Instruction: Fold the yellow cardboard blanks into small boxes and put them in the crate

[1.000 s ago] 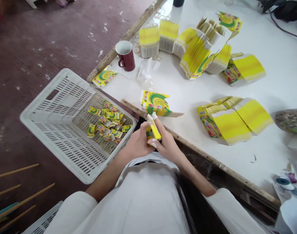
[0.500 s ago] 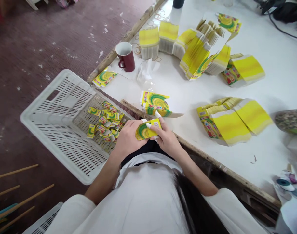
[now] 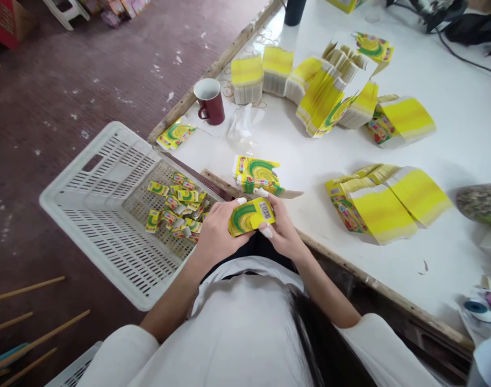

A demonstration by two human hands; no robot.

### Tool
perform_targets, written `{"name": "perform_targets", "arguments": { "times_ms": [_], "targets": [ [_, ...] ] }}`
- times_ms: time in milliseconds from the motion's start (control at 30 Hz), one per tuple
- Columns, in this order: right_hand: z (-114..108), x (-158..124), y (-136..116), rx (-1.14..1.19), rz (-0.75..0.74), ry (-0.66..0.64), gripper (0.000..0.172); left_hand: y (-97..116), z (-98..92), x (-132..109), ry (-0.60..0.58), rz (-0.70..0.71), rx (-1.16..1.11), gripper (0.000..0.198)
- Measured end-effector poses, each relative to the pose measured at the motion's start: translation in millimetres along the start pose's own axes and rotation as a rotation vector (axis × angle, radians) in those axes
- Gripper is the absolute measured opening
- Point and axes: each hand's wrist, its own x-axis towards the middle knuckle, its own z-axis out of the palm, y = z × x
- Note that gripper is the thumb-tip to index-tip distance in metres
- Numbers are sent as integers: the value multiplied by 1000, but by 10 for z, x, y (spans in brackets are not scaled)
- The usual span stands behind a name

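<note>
Between my two hands, just over my lap, is a small yellow and green carton (image 3: 245,217) with a barcode at its right end. My left hand (image 3: 218,228) grips the carton's left side, fingers wrapped around it. Closed on the barcode end is my right hand (image 3: 283,231), thumb on the near edge and fingers on the far one. Right beyond the hands, flat cartons (image 3: 258,173) lie in a small pile at the table's edge. To the left, a white plastic crate (image 3: 108,236) holds many small folded cartons (image 3: 176,207).
On the white table (image 3: 293,156) stand bundles of flat cartons (image 3: 390,204) and a longer stack (image 3: 321,102) farther back. A maroon mug (image 3: 213,105) is near the left edge, beside crumpled clear plastic (image 3: 243,126). Wooden sticks (image 3: 39,338) show at lower left.
My right thumb has moved off the carton's face to its near edge, so the barcode end shows more. The carton has shifted slightly right. The whole view has tilted a little.
</note>
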Motion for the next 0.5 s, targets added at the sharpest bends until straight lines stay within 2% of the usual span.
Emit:
{"name": "perform_targets", "arguments": {
  "times_ms": [100,167,267,333,400,433,500],
  "targets": [
    [113,5,-37,-50,-21,116,45,-3,42,-27,13,-24,5,54],
    [160,37,-47,-94,-58,112,51,-79,-21,-48,-26,-42,21,53],
    [72,160,-19,-168,-74,126,65,-356,-319,-121,-140,-141,89,55],
    [-84,285,30,-302,-33,240,52,-611,-602,-210,-180,-252,216,66],
    [-242,416,93,-510,68,343,34,-841,-847,-310,-189,-356,360,89],
    [-299,473,125,-611,128,352,29,-923,-925,-354,-181,-408,399,94],
    [-351,558,178,-755,229,299,23,-991,-962,-409,-177,-481,388,92]
  ]
}}
